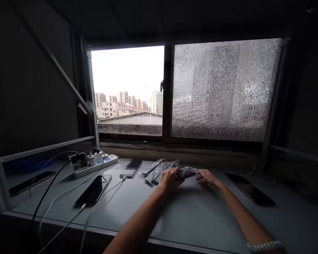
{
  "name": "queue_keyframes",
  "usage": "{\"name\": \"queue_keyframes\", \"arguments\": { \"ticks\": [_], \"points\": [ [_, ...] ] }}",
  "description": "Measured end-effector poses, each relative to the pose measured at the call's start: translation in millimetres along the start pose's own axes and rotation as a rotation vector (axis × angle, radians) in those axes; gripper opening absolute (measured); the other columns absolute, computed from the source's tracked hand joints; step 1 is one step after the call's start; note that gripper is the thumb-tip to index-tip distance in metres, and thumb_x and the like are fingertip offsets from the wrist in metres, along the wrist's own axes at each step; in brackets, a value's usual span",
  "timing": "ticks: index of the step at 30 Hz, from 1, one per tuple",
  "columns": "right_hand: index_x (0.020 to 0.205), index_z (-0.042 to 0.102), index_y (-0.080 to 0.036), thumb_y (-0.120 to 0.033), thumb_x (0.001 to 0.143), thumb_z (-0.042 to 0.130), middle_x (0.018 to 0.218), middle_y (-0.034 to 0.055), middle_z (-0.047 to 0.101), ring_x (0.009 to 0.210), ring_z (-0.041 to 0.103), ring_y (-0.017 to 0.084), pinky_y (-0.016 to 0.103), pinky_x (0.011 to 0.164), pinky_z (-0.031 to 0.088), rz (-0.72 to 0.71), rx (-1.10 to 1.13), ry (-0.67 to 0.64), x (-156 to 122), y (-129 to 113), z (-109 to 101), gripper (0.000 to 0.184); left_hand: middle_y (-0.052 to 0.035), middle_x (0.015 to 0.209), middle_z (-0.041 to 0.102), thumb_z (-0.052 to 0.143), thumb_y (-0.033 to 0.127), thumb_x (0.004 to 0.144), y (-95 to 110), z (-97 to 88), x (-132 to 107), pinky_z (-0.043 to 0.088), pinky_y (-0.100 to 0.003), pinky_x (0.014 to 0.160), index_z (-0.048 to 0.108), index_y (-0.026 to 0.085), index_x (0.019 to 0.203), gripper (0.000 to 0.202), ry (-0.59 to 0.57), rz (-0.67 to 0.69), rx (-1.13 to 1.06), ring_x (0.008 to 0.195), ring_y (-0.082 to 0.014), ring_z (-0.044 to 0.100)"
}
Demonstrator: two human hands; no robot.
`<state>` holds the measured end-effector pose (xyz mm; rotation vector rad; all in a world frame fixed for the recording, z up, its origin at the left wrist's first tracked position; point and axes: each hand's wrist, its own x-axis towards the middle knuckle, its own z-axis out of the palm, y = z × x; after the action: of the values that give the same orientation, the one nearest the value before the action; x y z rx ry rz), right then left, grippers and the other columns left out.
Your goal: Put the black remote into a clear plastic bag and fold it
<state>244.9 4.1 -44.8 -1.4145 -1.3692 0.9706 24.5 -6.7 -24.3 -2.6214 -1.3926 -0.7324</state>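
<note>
Between my two hands is a clear plastic bag with something dark inside; its exact contents cannot be made out. My left hand is closed on the bag's left end, fingers curled around it. At the other end, my right hand pinches the bag's edge. Just behind and left of my left hand lie several similar plastic bags, flat on the grey table. A beaded band circles my right wrist.
On the left are a white power strip with chargers, a phone and trailing cables. A dark phone lies farther left, another phone at right. Behind the table is a wet window, framed by metal posts.
</note>
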Motion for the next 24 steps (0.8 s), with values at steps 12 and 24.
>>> {"name": "queue_keyframes", "arguments": {
  "ticks": [12, 24],
  "points": [
    [0.093, 0.059, -0.021, -0.038, 0.081, 0.042, 0.117, 0.0082, 0.059, 0.094, 0.062, 0.02, 0.023, 0.057, 0.048, 0.078, 0.325, 0.026, -4, -9, -11, 0.028, -0.0047, 0.108, 0.063, 0.052, 0.047, 0.081, -1, 4.8, -2, 0.047, -0.032, 0.078, 0.05, 0.023, 0.114, 0.04, 0.098, 0.025, -0.006, 0.098, -0.0228, 0.059],
    [0.091, 0.06, -0.02, -0.046, 0.082, 0.05, 0.123, 0.0102, 0.055, 0.094, 0.062, 0.02, 0.022, 0.054, 0.048, 0.07, 0.263, -0.075, -2, -1, -7, 0.029, -0.0062, 0.109, 0.058, 0.054, 0.041, 0.08, 3, -8.6, 0, 0.046, -0.032, 0.079, 0.046, 0.024, 0.117, 0.041, 0.119, 0.053, 0.072, 0.096, -0.0227, 0.057]
  ]
}}
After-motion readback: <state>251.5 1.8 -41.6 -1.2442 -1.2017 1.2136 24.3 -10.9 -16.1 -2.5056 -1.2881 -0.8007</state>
